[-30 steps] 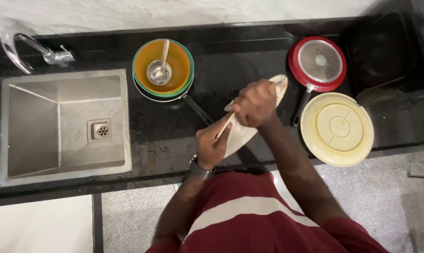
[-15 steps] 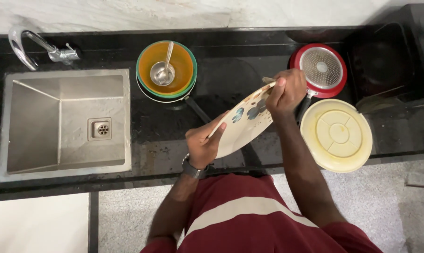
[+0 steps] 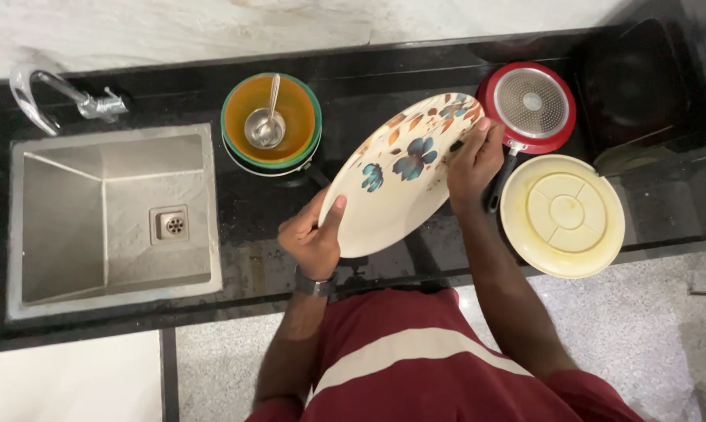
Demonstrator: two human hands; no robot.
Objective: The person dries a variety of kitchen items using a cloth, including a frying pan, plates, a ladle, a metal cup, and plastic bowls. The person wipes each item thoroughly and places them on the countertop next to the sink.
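Currently: oval floral plate (image 3: 396, 180) held tilted above black bench (image 3: 197, 94), between both hands.

Left hand (image 3: 314, 234) pinching lower rim, thumb on face; right hand (image 3: 474, 160) closed on upper rim, likely steadying it. Glossy cream surface, blue and rust flowers. Nearby: stacked orange bowls (image 3: 271, 121) with steel ladle, red pan (image 3: 533, 105), round cream lid (image 3: 564, 215), steel sink (image 3: 111, 215).

I see the sink (image 3: 111, 215) at frame left, with the tap (image 3: 52, 98) above it. Stacked bowls (image 3: 271, 121) holding a ladle (image 3: 265, 123) sit upper centre; a pan (image 3: 533, 105) and round lid (image 3: 562, 215) lie right.
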